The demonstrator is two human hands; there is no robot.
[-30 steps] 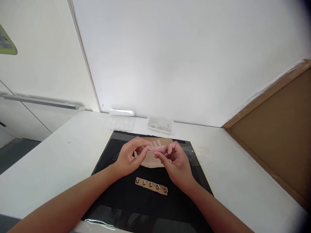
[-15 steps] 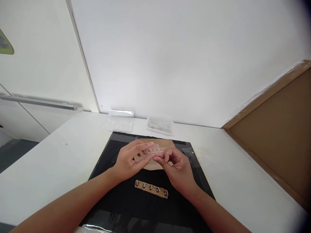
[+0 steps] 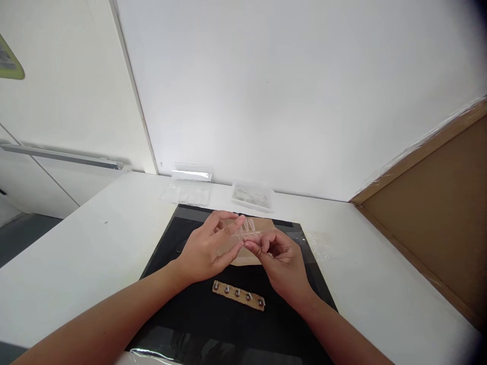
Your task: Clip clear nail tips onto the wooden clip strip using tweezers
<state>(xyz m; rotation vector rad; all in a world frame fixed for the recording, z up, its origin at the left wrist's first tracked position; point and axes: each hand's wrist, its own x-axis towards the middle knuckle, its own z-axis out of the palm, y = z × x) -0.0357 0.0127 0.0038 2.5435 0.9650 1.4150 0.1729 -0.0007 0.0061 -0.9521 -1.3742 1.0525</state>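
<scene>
A clear piece with a row of see-through false nail tips point(image 3: 246, 224) is held between my hands, above a sheet of brown paper point(image 3: 243, 260). My left hand point(image 3: 207, 248) pinches its left side, thumb below and fingers above. At its lower right edge, the thumb and fingertips of my right hand point(image 3: 283, 261) are pressed together on it. The fingertips partly hide the clear piece. Nearer to me lies a brown strip point(image 3: 232, 293) bearing several round metallic studs, each with a small pale piece on it.
A black mat point(image 3: 182, 309) under clear film covers the middle of the white table point(image 3: 95, 243). Behind it stand an opened clear case point(image 3: 186, 192) and a clear box point(image 3: 253, 196) of pale pieces. Small clear dots point(image 3: 319, 246) lie to the right, near a brown board point(image 3: 437, 203).
The nail tips have shifted slightly right and up and stand out more clearly. My left fingers have moved a little over them; the right hand keeps its pinch. The view has shifted slightly.
</scene>
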